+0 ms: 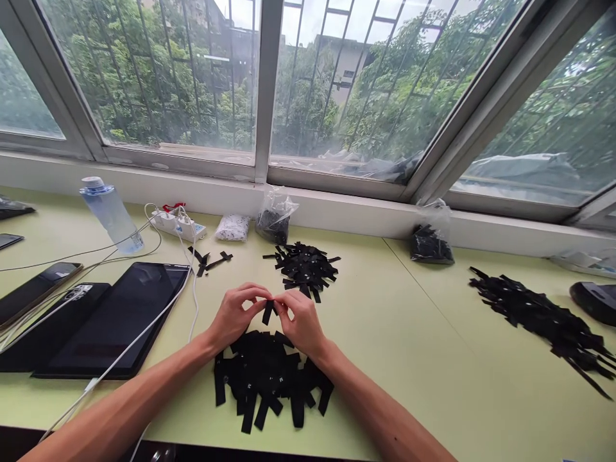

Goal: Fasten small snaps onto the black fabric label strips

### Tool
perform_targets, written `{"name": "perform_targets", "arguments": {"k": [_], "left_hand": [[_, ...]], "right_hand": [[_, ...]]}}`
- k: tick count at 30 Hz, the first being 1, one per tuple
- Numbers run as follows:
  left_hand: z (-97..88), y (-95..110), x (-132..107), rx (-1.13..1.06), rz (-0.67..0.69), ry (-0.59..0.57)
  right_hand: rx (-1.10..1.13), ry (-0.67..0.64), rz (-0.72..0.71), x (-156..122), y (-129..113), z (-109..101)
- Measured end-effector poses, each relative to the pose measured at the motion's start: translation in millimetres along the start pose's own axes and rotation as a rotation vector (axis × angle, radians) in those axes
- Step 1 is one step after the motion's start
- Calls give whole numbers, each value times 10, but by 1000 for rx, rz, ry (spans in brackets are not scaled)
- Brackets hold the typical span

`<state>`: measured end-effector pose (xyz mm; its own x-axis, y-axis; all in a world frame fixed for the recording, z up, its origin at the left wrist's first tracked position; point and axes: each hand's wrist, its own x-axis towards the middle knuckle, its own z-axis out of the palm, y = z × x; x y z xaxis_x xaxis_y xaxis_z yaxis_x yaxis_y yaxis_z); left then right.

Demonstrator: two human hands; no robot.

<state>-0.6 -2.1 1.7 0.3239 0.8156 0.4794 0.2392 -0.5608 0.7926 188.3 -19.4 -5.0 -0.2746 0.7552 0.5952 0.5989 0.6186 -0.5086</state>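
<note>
My left hand (237,314) and my right hand (301,321) meet above the pale green table (399,333), fingertips pinched together on one small black strip (267,312) that hangs between them. Directly beneath my wrists lies a heap of black strips (269,380) near the table's front edge. A second, smaller pile of black strips (304,267) sits just beyond my hands. Two or three loose strips (208,260) lie to the left of that pile.
A tablet (115,317), phones (36,292), white cables, a power strip (180,224) and a water bottle (111,215) fill the left. Plastic bags (275,218) (430,240) stand by the window ledge. Another long pile of strips (543,317) lies at right.
</note>
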Motion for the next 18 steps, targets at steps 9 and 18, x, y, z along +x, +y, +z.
{"name": "perform_targets", "arguments": {"k": [9, 18], "left_hand": [[13, -6, -10, -14, -39, -8], [12, -36, -8, 3, -10, -13]], "right_hand": [[-16, -29, -11, -9, 15, -19], [33, -65, -13, -14, 35, -15]]}}
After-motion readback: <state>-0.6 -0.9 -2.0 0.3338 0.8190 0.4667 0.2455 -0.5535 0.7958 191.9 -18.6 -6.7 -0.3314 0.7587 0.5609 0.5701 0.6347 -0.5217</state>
